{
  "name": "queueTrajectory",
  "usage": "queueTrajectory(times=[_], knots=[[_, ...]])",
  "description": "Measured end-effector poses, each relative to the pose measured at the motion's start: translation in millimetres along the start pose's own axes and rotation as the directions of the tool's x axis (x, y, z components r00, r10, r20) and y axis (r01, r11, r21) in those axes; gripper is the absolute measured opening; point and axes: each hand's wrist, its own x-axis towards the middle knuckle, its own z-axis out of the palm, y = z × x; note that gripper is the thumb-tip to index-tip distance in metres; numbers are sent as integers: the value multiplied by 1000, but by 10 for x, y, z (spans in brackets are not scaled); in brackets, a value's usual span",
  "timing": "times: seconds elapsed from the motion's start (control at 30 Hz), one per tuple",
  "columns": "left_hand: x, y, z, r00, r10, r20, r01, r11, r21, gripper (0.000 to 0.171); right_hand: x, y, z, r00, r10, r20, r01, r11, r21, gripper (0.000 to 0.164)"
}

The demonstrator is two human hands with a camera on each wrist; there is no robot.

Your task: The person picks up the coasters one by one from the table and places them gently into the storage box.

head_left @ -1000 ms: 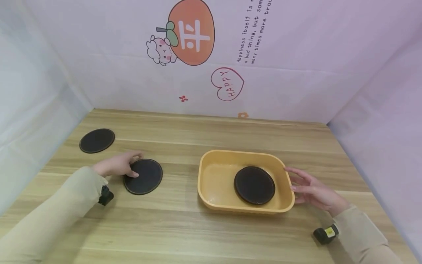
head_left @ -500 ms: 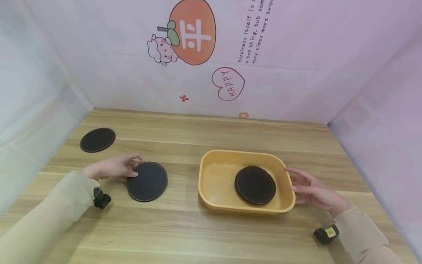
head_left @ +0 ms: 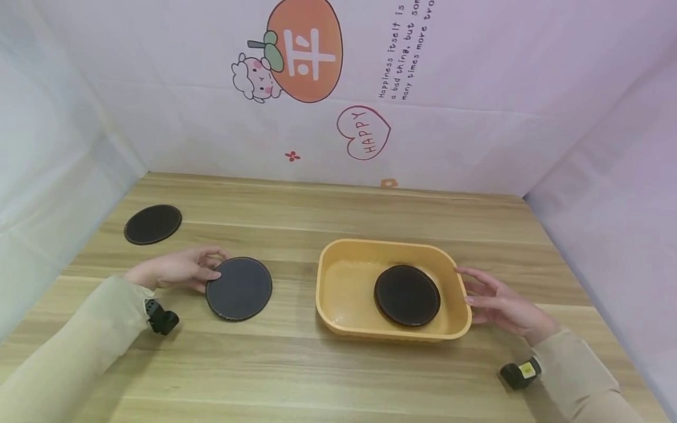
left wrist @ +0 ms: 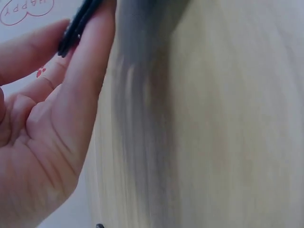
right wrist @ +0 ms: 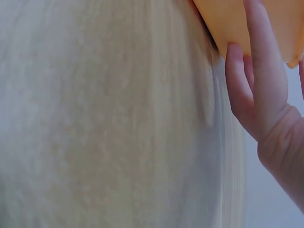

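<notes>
My left hand (head_left: 182,267) pinches a round black coaster (head_left: 240,289) by its left edge, thumb on top and fingers under. Seen edge-on in the left wrist view, the coaster (left wrist: 76,28) shows dark layered edges and is held off the wooden table. My right hand (head_left: 505,305) rests at the right end of a yellow plastic basin (head_left: 344,332), its fingertips at the rim and outer wall. In the right wrist view those fingers (right wrist: 268,71) lie fairly straight along the basin's wall. Another black coaster (head_left: 407,295) lies inside the basin, towards its right side.
One more black coaster (head_left: 153,224) lies flat at the table's far left. White printed cloth (head_left: 222,135) stands behind the wooden table (head_left: 275,376), with cloth walls at both sides. A small black camera (head_left: 161,317) is strapped on each wrist.
The left hand has lifted its coaster and shifted it slightly right and nearer. The right hand and the basin hold their places.
</notes>
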Motion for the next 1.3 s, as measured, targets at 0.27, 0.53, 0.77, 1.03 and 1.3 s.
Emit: queueTrajectory(times=[0.27, 0.53, 0.77, 1.03, 1.3], knots=[[158, 69, 43, 987, 82, -138, -102, 983, -153, 37, 3, 14, 14, 1000, -25, -2, 25, 1000, 10, 57], [383, 467, 226, 944, 128, -304, -188, 966, -179, 51, 41, 19, 14, 999, -35, 11, 34, 999, 16, 57], [662, 833, 478, 926, 178, -334, -265, 934, -238, 49, 7, 38, 6, 999, -45, 19, 44, 999, 21, 58], [985, 1201, 842, 928, 258, -270, -335, 895, -295, 46, -19, 33, 8, 999, -45, 8, 45, 999, 6, 57], [1384, 1475, 1203, 954, 254, -158, -289, 919, -268, 45, -20, 27, -2, 999, -46, 9, 46, 999, 20, 58]])
